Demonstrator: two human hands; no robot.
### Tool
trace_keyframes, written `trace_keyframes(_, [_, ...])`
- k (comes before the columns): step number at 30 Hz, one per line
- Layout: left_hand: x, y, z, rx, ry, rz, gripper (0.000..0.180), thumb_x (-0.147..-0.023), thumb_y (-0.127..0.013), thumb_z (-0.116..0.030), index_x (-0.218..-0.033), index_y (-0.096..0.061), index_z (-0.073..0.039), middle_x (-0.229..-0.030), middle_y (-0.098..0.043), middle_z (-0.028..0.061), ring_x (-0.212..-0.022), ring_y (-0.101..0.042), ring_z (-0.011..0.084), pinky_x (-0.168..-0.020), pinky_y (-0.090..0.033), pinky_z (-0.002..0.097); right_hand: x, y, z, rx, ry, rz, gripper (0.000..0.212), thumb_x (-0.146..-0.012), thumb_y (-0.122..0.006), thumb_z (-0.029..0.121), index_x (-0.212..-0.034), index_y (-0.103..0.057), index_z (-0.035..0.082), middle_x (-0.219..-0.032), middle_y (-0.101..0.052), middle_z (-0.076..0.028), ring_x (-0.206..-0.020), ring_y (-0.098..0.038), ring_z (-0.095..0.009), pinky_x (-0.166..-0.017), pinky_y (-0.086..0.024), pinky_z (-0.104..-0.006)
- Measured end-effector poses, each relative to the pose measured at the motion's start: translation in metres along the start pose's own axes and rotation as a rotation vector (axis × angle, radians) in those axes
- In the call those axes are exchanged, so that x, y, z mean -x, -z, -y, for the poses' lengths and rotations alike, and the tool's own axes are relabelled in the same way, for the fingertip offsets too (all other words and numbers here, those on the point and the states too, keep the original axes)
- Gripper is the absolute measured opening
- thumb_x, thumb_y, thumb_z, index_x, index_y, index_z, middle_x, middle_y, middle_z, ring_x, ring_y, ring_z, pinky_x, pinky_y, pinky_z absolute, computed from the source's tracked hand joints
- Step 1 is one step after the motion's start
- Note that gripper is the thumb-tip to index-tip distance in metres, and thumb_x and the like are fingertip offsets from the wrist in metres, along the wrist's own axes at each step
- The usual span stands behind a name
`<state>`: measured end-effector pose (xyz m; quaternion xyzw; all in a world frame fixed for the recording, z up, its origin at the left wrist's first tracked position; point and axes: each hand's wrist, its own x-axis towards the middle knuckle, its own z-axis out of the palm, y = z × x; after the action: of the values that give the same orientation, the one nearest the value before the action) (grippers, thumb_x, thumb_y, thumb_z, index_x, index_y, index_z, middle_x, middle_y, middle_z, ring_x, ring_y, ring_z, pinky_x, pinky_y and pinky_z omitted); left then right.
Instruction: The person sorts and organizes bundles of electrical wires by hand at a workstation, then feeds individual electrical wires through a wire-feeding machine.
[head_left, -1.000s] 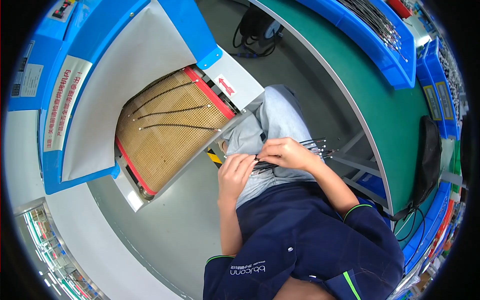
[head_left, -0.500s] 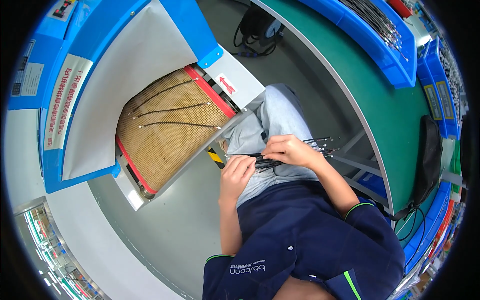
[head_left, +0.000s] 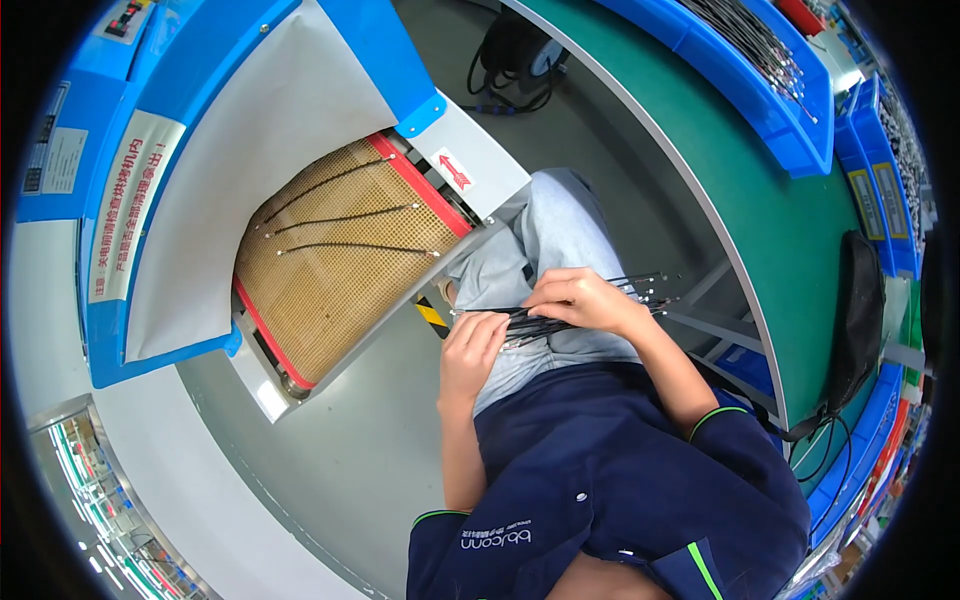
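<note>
A bundle of thin black cables (head_left: 538,328) with small pale end connectors lies across my lap, under and between my hands. The fingers of my left hand (head_left: 473,352) are pinched round the left end of a black cable. My right hand (head_left: 580,302) is closed over the same cable a little farther right, its thumb and forefinger together. More cable ends (head_left: 652,292) stick out to the right beyond that hand. Exactly how many strands each hand grips is hidden by the fingers.
To the left, a blue and white machine (head_left: 225,180) has a tan mesh conveyor belt (head_left: 320,310) with red edges, carrying three black cables (head_left: 350,246). A green-topped table (head_left: 745,210) curves along the right, bearing blue bins (head_left: 800,140) of cables. A cable reel (head_left: 520,55) stands behind.
The three cables on the belt have shifted slightly left and up, toward the machine's opening. My hands have barely moved and keep their hold.
</note>
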<state>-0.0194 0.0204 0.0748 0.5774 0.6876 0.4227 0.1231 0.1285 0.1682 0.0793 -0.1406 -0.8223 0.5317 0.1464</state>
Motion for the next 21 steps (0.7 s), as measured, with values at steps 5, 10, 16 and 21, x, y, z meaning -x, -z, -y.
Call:
trace_keyframes(5, [0.0015, -0.0029, -0.0017, 0.092, 0.056, -0.026, 0.016, -0.071, -0.070, 0.002, -0.086, -0.063, -0.001, -0.083, -0.064, 0.0080, -0.074, -0.061, 0.0189, -0.063, -0.050, 0.0292, -0.0020, -0.0076, 0.0017, 0.022, 0.049, -0.018, 0.010, -0.075, -0.068, 0.008, -0.085, -0.068, 0.005, -0.081, -0.064, -0.007, -0.074, -0.063, -0.022, -0.065, -0.051, -0.0305])
trace_keyframes(10, [0.0046, -0.0049, -0.0040, 0.280, 0.221, -0.062, 0.019, -0.072, -0.071, 0.003, -0.088, -0.062, -0.001, -0.083, -0.063, 0.0074, -0.072, -0.062, 0.0142, -0.059, -0.050, 0.0256, -0.0029, -0.0065, 0.0070, 0.155, 0.095, -0.067, 0.011, -0.071, -0.070, 0.009, -0.082, -0.069, 0.007, -0.079, -0.064, -0.002, -0.071, -0.063, -0.019, -0.061, -0.051, -0.0295])
trace_keyframes(16, [0.0002, -0.0026, -0.0036, 0.049, 0.097, -0.015, 0.018, -0.072, -0.071, 0.000, -0.088, -0.062, -0.002, -0.082, -0.062, 0.0081, -0.071, -0.061, 0.0174, -0.061, -0.050, 0.0276, -0.0019, -0.0077, 0.0055, 0.252, 0.158, -0.090, 0.010, -0.070, -0.070, 0.010, -0.080, -0.068, 0.008, -0.077, -0.063, 0.000, -0.068, -0.063, -0.017, -0.058, -0.050, -0.0284])
trace_keyframes(21, [0.0004, -0.0013, -0.0034, 0.021, -0.026, -0.028, 0.018, -0.068, -0.070, 0.002, -0.084, -0.064, -0.003, -0.082, -0.062, 0.0075, -0.076, -0.060, 0.0237, -0.068, -0.049, 0.0327, -0.0033, -0.0064, 0.0090, 0.223, 0.149, -0.058, 0.009, -0.072, -0.069, 0.009, -0.080, -0.067, 0.006, -0.079, -0.063, -0.004, -0.069, -0.062, -0.020, -0.059, -0.050, -0.0297])
